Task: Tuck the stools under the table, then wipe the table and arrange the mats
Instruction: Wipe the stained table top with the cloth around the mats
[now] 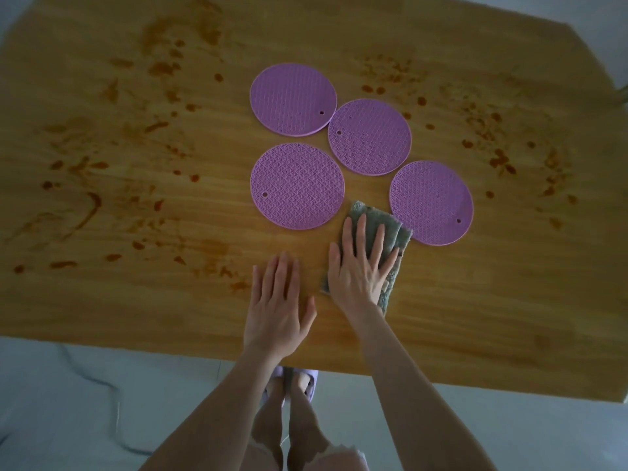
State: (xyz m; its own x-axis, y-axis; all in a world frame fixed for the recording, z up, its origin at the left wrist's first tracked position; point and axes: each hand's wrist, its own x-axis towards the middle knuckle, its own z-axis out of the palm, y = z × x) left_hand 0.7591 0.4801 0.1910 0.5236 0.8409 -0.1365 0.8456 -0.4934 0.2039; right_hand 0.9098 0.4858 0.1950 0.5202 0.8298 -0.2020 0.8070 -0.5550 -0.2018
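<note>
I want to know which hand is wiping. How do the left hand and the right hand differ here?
The right hand presses on the grey cloth; the left hand lies on the bare wood of the table. The right hand reaches farther across than the left hand. The right hand's fingers are spread; the left hand's lie close together. Both are flat, palm down, fingers straight.

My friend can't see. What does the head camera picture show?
A right hand presses a folded grey-green cloth on a stained wooden table; the left hand lies flat beside it. Four round purple textured mats sit just beyond.
</note>
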